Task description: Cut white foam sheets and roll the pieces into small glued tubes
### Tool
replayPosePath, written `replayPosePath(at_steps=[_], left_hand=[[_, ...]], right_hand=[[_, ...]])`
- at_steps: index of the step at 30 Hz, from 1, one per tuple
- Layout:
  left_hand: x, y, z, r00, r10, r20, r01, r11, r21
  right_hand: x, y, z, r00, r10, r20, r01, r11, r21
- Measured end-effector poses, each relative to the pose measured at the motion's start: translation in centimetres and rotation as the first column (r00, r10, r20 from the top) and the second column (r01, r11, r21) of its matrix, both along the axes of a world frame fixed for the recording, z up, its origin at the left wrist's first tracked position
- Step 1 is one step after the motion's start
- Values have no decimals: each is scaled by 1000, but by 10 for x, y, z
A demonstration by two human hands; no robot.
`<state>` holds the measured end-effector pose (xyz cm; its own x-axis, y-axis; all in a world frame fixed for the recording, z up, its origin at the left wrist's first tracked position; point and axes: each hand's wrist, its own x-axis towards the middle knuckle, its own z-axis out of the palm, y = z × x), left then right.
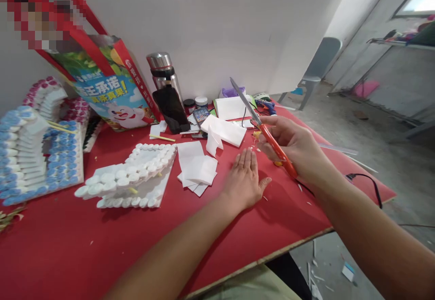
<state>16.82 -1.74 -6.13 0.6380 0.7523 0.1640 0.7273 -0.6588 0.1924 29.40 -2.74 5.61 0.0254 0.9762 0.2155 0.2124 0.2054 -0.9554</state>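
Note:
Flat on the red tabletop (136,254) lies my left hand (245,180), palm down with its fingers stretched out and nothing in it. My right hand (292,143) is raised just to the right and grips a pair of scissors (270,139) by the orange handles. The scissor blades look closed and point up and away. Left of my left hand are several white paper pieces (197,168), some stacked. Further left sits a white craft piece (122,177) edged with rows of white round bits, with small yellow sticks in it.
Blue-and-white craft pieces (64,159) and a colourful bag (115,91) stand at the left. A steel flask (163,71) with a dark phone (171,108) leaning on it, small jars (201,102) and a glue gun (267,106) line the back. A cable (369,180) hangs over the right edge.

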Motion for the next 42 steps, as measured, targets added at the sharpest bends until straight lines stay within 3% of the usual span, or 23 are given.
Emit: replayPosePath(at_steps=[8,16,19,21,23,26,29,34,38,42], left_hand=[[17,27,-4,998,15,61,-15,1000,3],[16,27,-3,990,-69,120,69,998,5],[6,21,1,971,-179,161,190,980,-58],[-3,19,6,929,-283,241,318,941,-121],[-11,20,11,896,-219,385,311,930,-197],[-14,29,15,859,-44,510,210,939,-273],[-5,39,14,876,-119,467,257,935,-244],[9,43,9,901,-310,304,346,936,-70],[10,39,8,904,-358,232,370,929,-8],[4,34,11,898,-372,233,395,917,-59]], right_hand=[[11,0,6,999,-16,-29,17,999,31],[7,1,4,1000,-25,-2,25,999,34],[8,1,3,999,-35,15,34,998,51],[9,1,2,999,-39,33,37,998,53],[10,0,1,999,-35,42,33,999,39],[10,0,0,999,-30,34,30,1000,6],[10,-1,2,999,-32,29,32,999,1],[11,-3,5,999,-24,49,24,1000,-7],[10,-4,4,1000,-13,22,14,1000,-17],[8,-4,4,1000,-14,26,15,999,-32]])
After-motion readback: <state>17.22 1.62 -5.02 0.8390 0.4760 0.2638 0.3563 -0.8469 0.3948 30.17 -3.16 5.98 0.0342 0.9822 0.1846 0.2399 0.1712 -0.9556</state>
